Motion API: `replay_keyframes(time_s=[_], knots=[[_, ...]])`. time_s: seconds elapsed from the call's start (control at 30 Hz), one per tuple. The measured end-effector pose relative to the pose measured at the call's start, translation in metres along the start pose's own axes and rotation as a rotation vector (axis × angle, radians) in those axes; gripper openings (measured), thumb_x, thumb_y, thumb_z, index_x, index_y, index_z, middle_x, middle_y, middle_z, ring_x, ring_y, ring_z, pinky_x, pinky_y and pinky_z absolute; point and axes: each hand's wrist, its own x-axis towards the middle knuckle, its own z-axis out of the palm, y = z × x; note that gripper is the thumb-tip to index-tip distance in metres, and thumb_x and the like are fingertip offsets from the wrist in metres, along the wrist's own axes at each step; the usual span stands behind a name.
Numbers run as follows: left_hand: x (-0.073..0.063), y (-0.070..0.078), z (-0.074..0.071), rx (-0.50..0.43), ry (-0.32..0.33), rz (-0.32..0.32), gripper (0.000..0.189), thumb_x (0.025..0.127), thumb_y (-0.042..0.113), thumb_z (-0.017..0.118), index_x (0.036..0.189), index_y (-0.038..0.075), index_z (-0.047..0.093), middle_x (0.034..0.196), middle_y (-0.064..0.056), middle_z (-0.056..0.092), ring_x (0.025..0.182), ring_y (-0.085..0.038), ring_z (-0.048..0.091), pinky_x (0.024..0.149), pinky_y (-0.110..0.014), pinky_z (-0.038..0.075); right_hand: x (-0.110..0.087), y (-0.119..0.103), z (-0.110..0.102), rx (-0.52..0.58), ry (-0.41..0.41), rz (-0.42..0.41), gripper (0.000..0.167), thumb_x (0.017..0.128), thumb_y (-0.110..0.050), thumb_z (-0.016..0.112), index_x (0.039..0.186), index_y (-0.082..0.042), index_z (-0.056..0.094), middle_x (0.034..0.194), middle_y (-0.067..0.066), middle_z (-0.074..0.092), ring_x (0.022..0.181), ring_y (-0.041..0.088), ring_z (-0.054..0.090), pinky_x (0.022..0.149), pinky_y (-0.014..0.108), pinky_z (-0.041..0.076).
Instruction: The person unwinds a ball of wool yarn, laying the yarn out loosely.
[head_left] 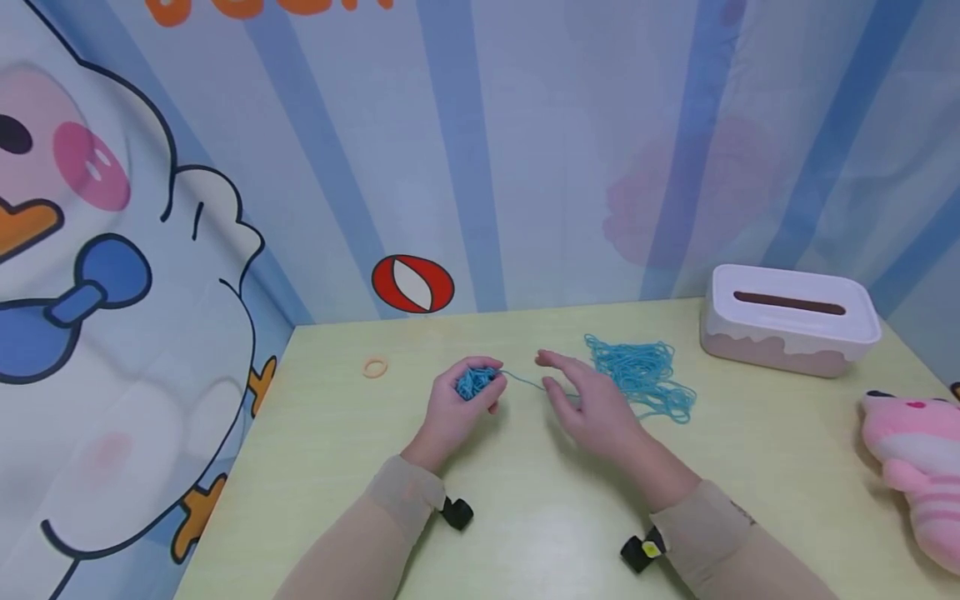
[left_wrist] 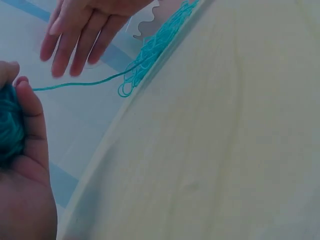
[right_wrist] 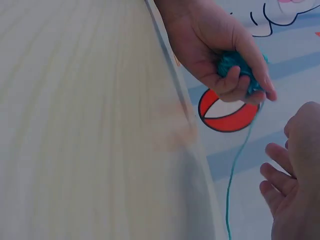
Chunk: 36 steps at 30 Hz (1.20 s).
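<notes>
My left hand (head_left: pixel 450 414) grips a small ball of blue yarn (head_left: pixel 476 382), its fingers and thumb curled round it. From the ball a single strand (left_wrist: pixel 82 84) runs across to a loose heap of the same yarn (head_left: pixel 637 372) on the table. Just right of the ball, my right hand (head_left: pixel 600 412) hovers with fingers extended and parted from the thumb, holding nothing. In the right wrist view the strand passes beside the right hand (right_wrist: pixel 292 180), apart from its fingers, while the left hand (right_wrist: pixel 212 47) holds the ball.
A peach-coloured ring (head_left: pixel 375 367) lies on the pale wood-grain table (head_left: pixel 330 467) at the left. Toward the back right stands a white and pinkish tissue box (head_left: pixel 787 321). A pink plush toy (head_left: pixel 918 475) lies at the right edge. A printed cloth backdrop (head_left: pixel 540 167) hangs behind.
</notes>
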Motion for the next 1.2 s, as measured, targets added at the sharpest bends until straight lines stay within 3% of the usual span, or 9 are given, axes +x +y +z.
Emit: replay_keyframes(time_s=[0.1,0.2,0.3,0.4,0.57,0.7,0.87,1.07,1.2], knots=[[-0.001,0.001,0.002,-0.012,-0.025,0.026,0.041,0.105,0.028,0.078,0.138,0.005,0.069,0.114,-0.010,0.072,0.084,-0.021,0.069,0.087,-0.026,0.062,0.010,-0.007,0.015,0.019,-0.123,0.063,0.055,0.117,-0.028,0.055,0.167,-0.010,0.045,0.150,0.008,0.072,0.143,0.035,0.066,0.117,0.058,0.055],[-0.002,0.002,0.005,-0.017,-0.046,0.047,0.038,0.105,0.022,0.077,0.139,0.006,0.068,0.116,-0.010,0.072,0.084,-0.020,0.069,0.086,-0.026,0.062,0.015,-0.010,0.022,0.013,-0.141,0.104,0.046,0.116,-0.026,0.058,0.158,-0.009,0.058,0.128,0.006,0.081,0.121,0.029,0.078,0.105,0.053,0.062],[-0.002,0.003,0.005,-0.005,-0.050,0.056,0.039,0.106,0.020,0.076,0.143,0.011,0.067,0.114,-0.010,0.071,0.083,-0.019,0.069,0.088,-0.025,0.061,0.015,-0.012,0.020,0.003,-0.086,0.108,0.030,0.114,-0.022,0.061,0.137,-0.008,0.074,0.105,0.003,0.083,0.097,0.022,0.079,0.089,0.046,0.065],[-0.001,0.003,0.005,-0.016,-0.052,0.058,0.043,0.106,0.018,0.075,0.147,0.011,0.064,0.115,-0.014,0.071,0.087,-0.020,0.073,0.090,-0.025,0.064,0.014,-0.015,0.013,0.001,-0.026,0.104,0.023,0.114,-0.021,0.062,0.124,-0.009,0.079,0.097,0.003,0.081,0.088,0.018,0.075,0.078,0.039,0.062],[0.000,0.003,0.004,-0.031,-0.033,0.063,0.033,0.106,0.014,0.075,0.135,0.002,0.067,0.114,-0.020,0.071,0.091,-0.023,0.073,0.089,-0.026,0.065,0.009,-0.017,-0.003,0.010,0.031,0.093,0.019,0.114,-0.019,0.062,0.119,-0.008,0.075,0.097,0.007,0.079,0.082,0.015,0.068,0.070,0.030,0.055],[0.000,0.001,0.004,-0.023,0.014,0.056,0.020,0.104,0.014,0.077,0.119,0.005,0.068,0.122,-0.013,0.072,0.099,-0.021,0.068,0.085,-0.024,0.062,0.001,-0.016,-0.017,0.027,0.082,0.046,0.014,0.113,-0.015,0.061,0.116,-0.007,0.073,0.095,0.008,0.078,0.078,0.014,0.064,0.065,0.027,0.052],[0.000,0.002,0.002,-0.081,0.050,0.034,0.017,0.105,0.014,0.076,0.112,0.011,0.061,0.116,-0.008,0.071,0.086,-0.022,0.067,0.076,-0.025,0.062,-0.010,-0.008,-0.034,0.037,0.144,0.015,0.011,0.113,-0.013,0.060,0.112,-0.009,0.070,0.093,0.003,0.076,0.078,0.009,0.062,0.066,0.024,0.051],[0.000,0.002,0.000,-0.098,0.070,0.041,0.019,0.108,0.011,0.068,0.125,0.009,0.061,0.097,-0.008,0.067,0.076,-0.021,0.066,0.073,-0.026,0.064,-0.020,0.007,-0.053,0.049,0.303,-0.035,0.010,0.111,-0.005,0.059,0.108,-0.002,0.068,0.088,0.001,0.075,0.082,0.003,0.064,0.076,0.011,0.048],[-0.001,0.003,0.000,-0.085,0.103,0.040,0.021,0.109,0.016,0.069,0.129,0.011,0.065,0.089,-0.007,0.067,0.069,-0.019,0.064,0.068,-0.024,0.061,-0.026,0.016,-0.065,0.062,0.349,-0.003,0.011,0.112,-0.005,0.057,0.107,-0.001,0.066,0.086,0.005,0.074,0.084,-0.006,0.062,0.079,0.006,0.046]])
